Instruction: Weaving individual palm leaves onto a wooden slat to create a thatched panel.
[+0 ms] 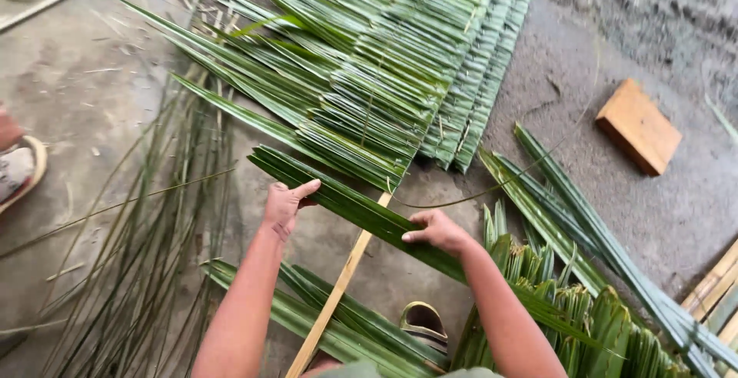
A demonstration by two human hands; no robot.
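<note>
A long green palm leaflet (350,205) lies folded across a thin wooden slat (338,286), just below a woven panel of many folded palm leaves (369,70). My left hand (284,207) grips the leaflet's left part, thumb on top. Pressing flat on the same leaflet, right of the slat, is my right hand (434,230). The slat runs from the panel's lower edge down toward me, and its upper length is hidden under the woven leaves.
Thin leaf midribs (146,270) lie scattered on the concrete floor at the left. Loose leaves (584,301) are piled at the right, and a sandal (424,324) sits below. A wooden block (638,126) rests at the right. Another person's sandalled foot (19,166) shows at the left edge.
</note>
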